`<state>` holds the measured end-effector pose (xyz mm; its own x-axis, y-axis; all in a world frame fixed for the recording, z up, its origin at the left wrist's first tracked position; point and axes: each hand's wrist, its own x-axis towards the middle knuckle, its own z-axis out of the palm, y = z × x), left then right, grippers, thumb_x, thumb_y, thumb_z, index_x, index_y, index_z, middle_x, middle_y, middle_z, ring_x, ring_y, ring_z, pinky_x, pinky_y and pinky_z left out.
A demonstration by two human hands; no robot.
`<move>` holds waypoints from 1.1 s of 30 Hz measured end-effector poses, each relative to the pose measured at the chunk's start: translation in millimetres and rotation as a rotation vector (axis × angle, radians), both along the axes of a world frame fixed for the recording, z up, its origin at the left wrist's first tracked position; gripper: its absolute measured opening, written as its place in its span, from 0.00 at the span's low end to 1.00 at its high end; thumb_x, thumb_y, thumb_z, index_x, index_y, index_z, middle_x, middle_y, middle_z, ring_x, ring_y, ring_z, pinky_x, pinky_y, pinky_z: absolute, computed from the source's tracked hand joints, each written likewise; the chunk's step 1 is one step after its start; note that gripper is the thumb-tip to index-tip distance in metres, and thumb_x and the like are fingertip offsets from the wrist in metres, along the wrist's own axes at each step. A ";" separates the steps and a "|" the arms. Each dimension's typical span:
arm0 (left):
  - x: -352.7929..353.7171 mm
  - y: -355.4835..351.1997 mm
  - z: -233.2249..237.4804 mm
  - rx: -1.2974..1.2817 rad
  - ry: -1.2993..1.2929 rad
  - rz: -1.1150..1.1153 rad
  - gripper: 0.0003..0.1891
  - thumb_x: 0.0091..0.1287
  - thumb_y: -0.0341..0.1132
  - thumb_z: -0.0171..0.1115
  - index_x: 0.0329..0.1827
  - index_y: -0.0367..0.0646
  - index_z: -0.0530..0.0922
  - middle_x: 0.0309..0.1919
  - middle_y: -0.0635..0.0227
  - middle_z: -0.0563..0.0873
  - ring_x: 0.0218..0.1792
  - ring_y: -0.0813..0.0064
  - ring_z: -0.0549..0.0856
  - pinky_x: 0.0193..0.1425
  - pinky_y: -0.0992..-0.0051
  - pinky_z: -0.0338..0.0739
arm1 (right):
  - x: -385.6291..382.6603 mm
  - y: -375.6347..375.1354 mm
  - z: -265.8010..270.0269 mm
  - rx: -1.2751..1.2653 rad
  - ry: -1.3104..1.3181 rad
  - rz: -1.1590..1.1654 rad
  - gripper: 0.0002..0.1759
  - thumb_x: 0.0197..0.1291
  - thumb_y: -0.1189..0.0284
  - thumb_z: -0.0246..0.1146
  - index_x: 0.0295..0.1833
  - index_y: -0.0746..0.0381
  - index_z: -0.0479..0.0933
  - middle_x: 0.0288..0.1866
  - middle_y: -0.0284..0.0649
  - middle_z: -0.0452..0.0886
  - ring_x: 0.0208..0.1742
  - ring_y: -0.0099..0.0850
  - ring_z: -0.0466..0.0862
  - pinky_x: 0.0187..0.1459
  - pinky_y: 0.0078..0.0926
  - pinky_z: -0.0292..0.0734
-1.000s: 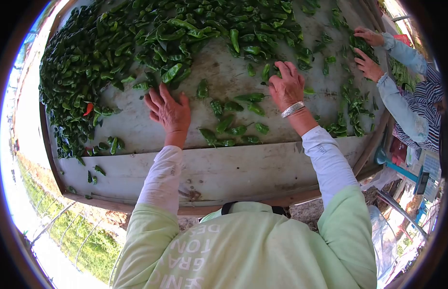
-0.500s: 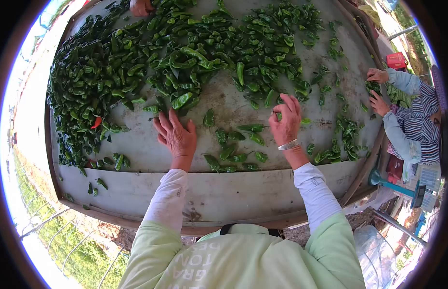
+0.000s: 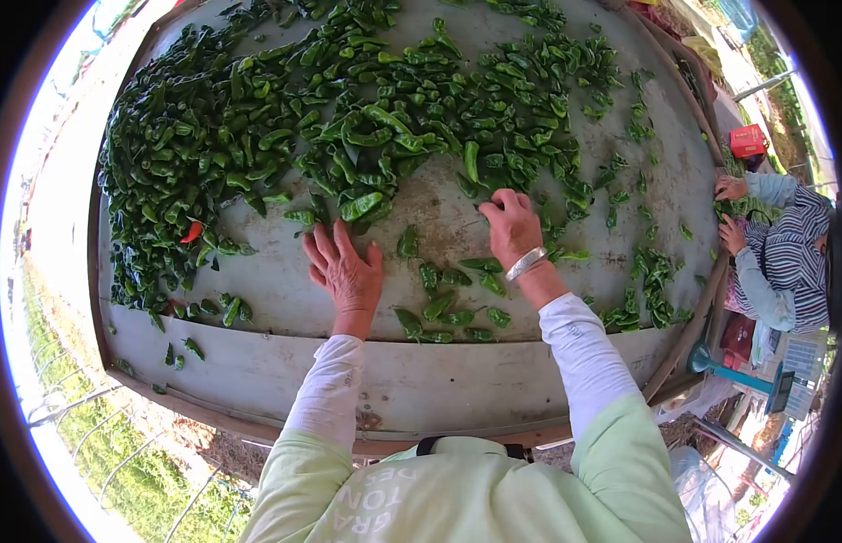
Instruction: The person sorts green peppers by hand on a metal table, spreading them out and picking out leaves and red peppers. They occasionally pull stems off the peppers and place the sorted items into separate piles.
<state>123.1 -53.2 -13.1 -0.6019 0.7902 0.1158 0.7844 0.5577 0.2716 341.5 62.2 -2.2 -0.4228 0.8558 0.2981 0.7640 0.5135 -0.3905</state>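
Observation:
Green peppers point(image 3: 385, 118) lie spread over a grey metal-topped table point(image 3: 421, 204), thickest at the left. My left hand point(image 3: 347, 276) rests open, fingers apart, its tips at the near edge of the pile beside a light green pepper point(image 3: 361, 206). My right hand point(image 3: 515, 233), with a silver bracelet point(image 3: 527, 262) at the wrist, is closed in a pinch at the pile's near edge. A small dark bit shows at its fingertips; what it is I cannot make out. Between and below my hands lies a loose group of several peppers point(image 3: 437, 306).
One red pepper point(image 3: 193, 232) stands out in the left heap. Smaller clusters of peppers point(image 3: 655, 271) lie at the right. Beyond the right edge a co-worker in a striped garment point(image 3: 788, 258) has both hands at greens. A teal scale point(image 3: 742, 376) stands nearby.
My right hand has moved left and away from me to the pile's edge, still pinched. My left hand stays spread by the same peppers. Another person's hand at the top has left the view.

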 end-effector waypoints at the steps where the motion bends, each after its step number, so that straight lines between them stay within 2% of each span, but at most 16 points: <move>1: -0.6 1.4 -1.0 -0.002 0.002 -0.003 0.35 0.55 0.46 0.61 0.67 0.49 0.60 0.69 0.56 0.55 0.70 0.50 0.49 0.64 0.45 0.49 | 4.1 1.7 -2.2 -0.030 -0.039 0.055 0.15 0.43 0.82 0.59 0.39 0.58 0.78 0.40 0.38 0.76 0.45 0.41 0.74 0.39 0.38 0.75; 3: -0.5 -0.6 -0.8 -0.003 0.003 -0.010 0.35 0.55 0.46 0.61 0.67 0.49 0.59 0.69 0.56 0.55 0.71 0.50 0.48 0.65 0.45 0.49 | 15.3 -1.4 -5.3 -0.059 -0.081 0.105 0.15 0.44 0.81 0.60 0.40 0.58 0.78 0.41 0.38 0.75 0.45 0.40 0.74 0.39 0.38 0.75; 5: 0.0 1.0 0.3 -0.012 -0.020 -0.007 0.36 0.56 0.46 0.61 0.67 0.49 0.59 0.69 0.56 0.54 0.71 0.50 0.47 0.65 0.45 0.48 | 31.0 -5.8 -4.8 -0.132 0.095 0.149 0.16 0.44 0.79 0.62 0.43 0.59 0.77 0.38 0.40 0.76 0.43 0.39 0.76 0.40 0.37 0.76; 6: -0.2 2.5 1.2 -0.002 -0.025 -0.012 0.36 0.56 0.46 0.61 0.67 0.49 0.59 0.69 0.56 0.54 0.71 0.50 0.47 0.65 0.45 0.48 | 40.2 -9.2 -3.2 -0.122 0.090 0.144 0.16 0.44 0.79 0.62 0.43 0.59 0.77 0.38 0.40 0.76 0.43 0.39 0.76 0.40 0.37 0.76; 8: -0.2 1.9 2.5 -0.043 -0.044 0.001 0.36 0.56 0.46 0.61 0.67 0.49 0.59 0.69 0.55 0.54 0.71 0.50 0.47 0.65 0.45 0.47 | 50.5 -13.6 3.9 -0.442 0.140 0.000 0.16 0.46 0.78 0.63 0.45 0.60 0.77 0.38 0.43 0.77 0.40 0.39 0.78 0.41 0.34 0.76; 9: 1.0 2.1 1.6 -0.018 0.002 0.006 0.34 0.56 0.44 0.61 0.66 0.49 0.60 0.68 0.56 0.56 0.71 0.51 0.49 0.64 0.47 0.49 | 44.4 -6.7 5.8 -0.436 0.138 -0.001 0.16 0.46 0.78 0.63 0.45 0.60 0.77 0.38 0.43 0.77 0.40 0.39 0.78 0.41 0.34 0.76; 12: 1.0 2.9 0.5 -0.041 -0.009 0.011 0.34 0.56 0.44 0.61 0.67 0.49 0.60 0.68 0.56 0.56 0.71 0.51 0.49 0.65 0.47 0.48 | -1.8 27.8 9.5 -0.386 0.596 -0.081 0.16 0.48 0.81 0.58 0.46 0.62 0.76 0.39 0.44 0.80 0.39 0.41 0.80 0.44 0.32 0.76; 14: 0.4 2.3 -1.3 -0.044 0.006 0.002 0.34 0.56 0.44 0.61 0.66 0.48 0.60 0.68 0.56 0.56 0.71 0.51 0.49 0.65 0.47 0.48 | -52.5 46.7 6.9 -0.388 0.716 -0.051 0.20 0.50 0.83 0.55 0.51 0.60 0.75 0.41 0.42 0.81 0.37 0.36 0.80 0.38 0.30 0.76; 16: 0.2 2.4 -1.7 -0.022 0.032 -0.016 0.34 0.56 0.43 0.61 0.66 0.47 0.60 0.68 0.56 0.56 0.71 0.51 0.49 0.64 0.48 0.49 | -98.1 61.5 9.2 -0.059 0.557 0.078 0.18 0.53 0.83 0.54 0.50 0.60 0.74 0.43 0.42 0.78 0.37 0.38 0.81 0.36 0.34 0.77; 17: 0.3 2.7 -2.0 -0.026 0.034 -0.018 0.34 0.56 0.43 0.61 0.66 0.47 0.60 0.68 0.56 0.56 0.71 0.51 0.49 0.64 0.48 0.49 | -112.1 68.7 11.9 -0.062 0.559 0.076 0.18 0.53 0.83 0.54 0.50 0.60 0.74 0.43 0.42 0.78 0.37 0.38 0.81 0.36 0.34 0.77; 19: 0.5 3.4 -2.8 -0.026 0.058 -0.020 0.34 0.56 0.43 0.61 0.66 0.46 0.60 0.68 0.56 0.57 0.70 0.50 0.50 0.64 0.49 0.49 | -127.7 82.6 15.5 -0.045 0.199 0.084 0.14 0.54 0.77 0.57 0.48 0.58 0.71 0.44 0.42 0.74 0.38 0.42 0.80 0.37 0.39 0.77; 20: 0.3 3.8 -3.9 -0.032 0.059 -0.024 0.34 0.56 0.43 0.61 0.66 0.46 0.60 0.68 0.56 0.57 0.70 0.50 0.50 0.64 0.49 0.49 | -126.3 90.1 10.5 -0.051 0.200 0.080 0.14 0.54 0.77 0.57 0.48 0.58 0.71 0.44 0.42 0.74 0.38 0.42 0.80 0.37 0.39 0.77; 22: -1.0 3.4 -5.7 -0.020 0.047 -0.030 0.37 0.54 0.45 0.62 0.67 0.48 0.59 0.68 0.53 0.56 0.70 0.48 0.50 0.64 0.47 0.49 | -117.3 101.7 1.9 -0.012 0.042 -0.035 0.12 0.55 0.72 0.58 0.46 0.57 0.70 0.46 0.42 0.71 0.36 0.43 0.80 0.34 0.40 0.78; 23: -1.6 2.2 -7.0 -0.024 0.045 -0.034 0.37 0.54 0.45 0.62 0.67 0.48 0.59 0.68 0.53 0.56 0.70 0.48 0.50 0.64 0.47 0.49 | -107.8 104.4 -1.2 0.004 0.045 -0.050 0.12 0.56 0.70 0.58 0.46 0.57 0.70 0.48 0.43 0.70 0.35 0.43 0.80 0.33 0.41 0.78; 28: -1.6 2.2 -7.9 -0.014 0.076 -0.052 0.35 0.55 0.44 0.61 0.67 0.48 0.59 0.68 0.54 0.57 0.70 0.49 0.50 0.64 0.47 0.49 | -26.6 92.3 -7.2 -0.054 0.090 -0.217 0.17 0.54 0.70 0.61 0.51 0.57 0.69 0.62 0.47 0.64 0.38 0.48 0.81 0.37 0.41 0.79; 33: -1.2 0.3 -10.3 -0.019 0.113 -0.046 0.35 0.57 0.44 0.60 0.67 0.48 0.59 0.68 0.55 0.56 0.70 0.50 0.50 0.63 0.47 0.51 | 87.3 48.3 -13.3 -0.029 0.010 -0.290 0.20 0.52 0.70 0.62 0.52 0.55 0.71 0.62 0.45 0.65 0.45 0.47 0.80 0.41 0.39 0.79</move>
